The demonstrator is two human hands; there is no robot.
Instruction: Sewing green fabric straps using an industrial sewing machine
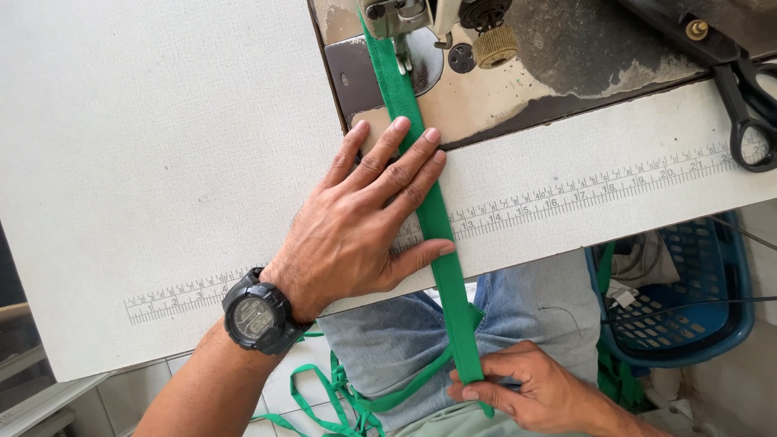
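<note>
A long green fabric strip (433, 214) runs from under the sewing machine's presser foot (398, 20) across the white table and down over its front edge. My left hand (364, 222), with a black watch on the wrist, lies flat on the table, fingers spread, its fingertips and thumb pressing the strip's left edge. My right hand (534, 388) is below the table edge above my lap, pinching the hanging part of the strip between thumb and fingers.
The white table (162, 146) has a printed ruler along its front. Black scissors (749, 105) lie at the far right. A blue plastic basket (688, 299) stands on the floor to the right. More green strips (324, 396) hang in loops by my knee.
</note>
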